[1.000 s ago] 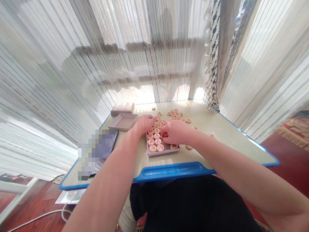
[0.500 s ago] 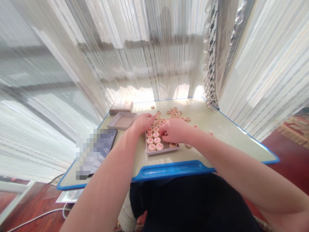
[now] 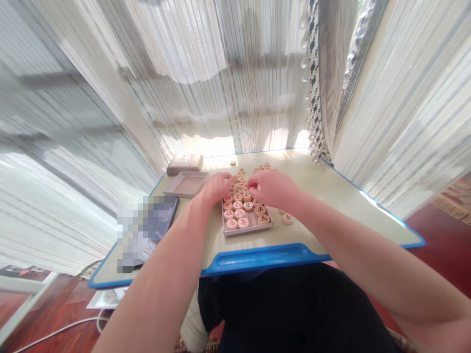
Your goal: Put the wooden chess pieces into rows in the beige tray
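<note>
A shallow grey box tray [image 3: 253, 228] holds round wooden xiangqi pieces in rows. Red-marked pieces [image 3: 239, 214] fill the two left columns; black-marked pieces [image 3: 263, 219] line the right side. In the middle column are two dark-marked pieces [image 3: 248, 206], with a bare patch of tray nearer me. My left hand [image 3: 220, 186] rests at the tray's far left edge, its fingers stretched toward the pieces. Bent at the tray's far side, my right hand [image 3: 270, 188] has thumb and fingertips closed around a piece at the middle column, partly hidden by the fingers.
Loose pieces [image 3: 264, 167] lie behind my right hand, and another piece [image 3: 287, 218] sits right of the tray. An upturned lid [image 3: 187, 184], a brown box [image 3: 185, 163] and a dark, partly blurred flat object [image 3: 170, 211] are on the left. The table [image 3: 342, 211] has a blue rim.
My right hand has moved away from me, from the tray's middle to its far side, uncovering dark-marked pieces in the middle and right columns. My left hand stays nearly in place.
</note>
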`<state>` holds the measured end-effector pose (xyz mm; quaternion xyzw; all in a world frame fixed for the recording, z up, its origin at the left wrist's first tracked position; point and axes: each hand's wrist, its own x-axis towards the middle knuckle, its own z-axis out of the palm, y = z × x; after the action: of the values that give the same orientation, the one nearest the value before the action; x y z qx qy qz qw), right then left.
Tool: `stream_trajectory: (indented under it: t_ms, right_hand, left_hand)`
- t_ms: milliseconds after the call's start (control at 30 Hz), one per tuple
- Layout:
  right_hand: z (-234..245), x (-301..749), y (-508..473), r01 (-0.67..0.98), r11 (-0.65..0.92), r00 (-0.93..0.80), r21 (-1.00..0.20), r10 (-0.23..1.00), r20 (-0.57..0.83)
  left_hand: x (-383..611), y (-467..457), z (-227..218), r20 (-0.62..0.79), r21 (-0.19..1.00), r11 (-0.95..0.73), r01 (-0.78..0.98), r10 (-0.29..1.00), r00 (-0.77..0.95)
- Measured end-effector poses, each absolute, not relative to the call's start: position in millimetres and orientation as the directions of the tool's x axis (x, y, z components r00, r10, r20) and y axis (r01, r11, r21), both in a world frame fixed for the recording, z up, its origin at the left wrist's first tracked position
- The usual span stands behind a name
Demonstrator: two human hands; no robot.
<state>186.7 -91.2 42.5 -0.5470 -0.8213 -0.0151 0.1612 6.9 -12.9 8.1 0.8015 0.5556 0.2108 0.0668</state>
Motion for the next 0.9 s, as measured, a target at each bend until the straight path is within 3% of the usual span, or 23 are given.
stream_trajectory:
  t_ms: [300, 467, 567, 767, 900]
  right_hand:
    - [42, 199, -76, 0.967, 0.155, -0.134, -0.201, 0.985, 0.111]
    - [31, 204, -64, 0.959, 0.178, -0.142, -0.222, 0.975, 0.168]
    - [30, 204, -63, 0.933, 0.261, -0.199, -0.247, 0.948, 0.249]
    - [29, 190, -75, 0.713, 0.662, -0.558, -0.229, 0.735, 0.386]
    - [24, 182, -80, 0.615, 0.759, -0.658, -0.215, 0.644, 0.391]
  left_hand:
    - [9, -15, 14, 0.377, 0.357, -0.408, 0.84, 0.886, 0.27]
    - [10, -18, 17, 0.362, 0.345, -0.401, 0.849, 0.891, 0.274]
    - [10, -20, 18, 0.354, 0.342, -0.399, 0.851, 0.893, 0.277]
    - [9, -20, 17, 0.36, 0.348, -0.432, 0.832, 0.881, 0.307]
    - [9, -18, 16, 0.35, 0.35, -0.431, 0.832, 0.884, 0.311]
